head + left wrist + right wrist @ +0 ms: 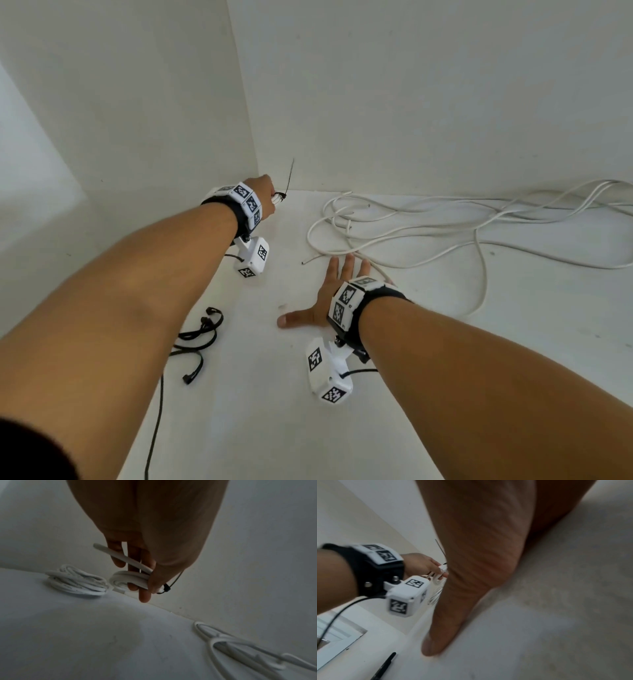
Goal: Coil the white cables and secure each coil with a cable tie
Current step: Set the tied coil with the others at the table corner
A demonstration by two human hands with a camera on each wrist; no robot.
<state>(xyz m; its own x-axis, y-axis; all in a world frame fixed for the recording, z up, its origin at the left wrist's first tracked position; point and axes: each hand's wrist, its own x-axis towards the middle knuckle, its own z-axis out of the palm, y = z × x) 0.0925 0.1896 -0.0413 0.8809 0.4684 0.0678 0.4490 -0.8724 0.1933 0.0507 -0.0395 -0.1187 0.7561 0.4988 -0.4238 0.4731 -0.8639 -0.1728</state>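
Note:
My left hand (265, 192) reaches into the far corner and grips a small coil of white cable (130, 580) bound by a black cable tie (287, 185) whose tail sticks up. The coil hangs just above the table. A second finished coil (77, 582) lies in that corner, to the left of the held one. My right hand (334, 291) lies flat on the table with fingers spread, its fingertips beside the loose white cables (428, 226). Those cables sprawl in tangled loops towards the right. In the right wrist view the thumb (453, 615) fills the frame.
Several black cable ties (200, 339) lie on the white table (445, 359) near its left front, under my left forearm. White walls (411, 85) close the table at the back and left. A black sensor lead (156, 421) hangs at the left edge.

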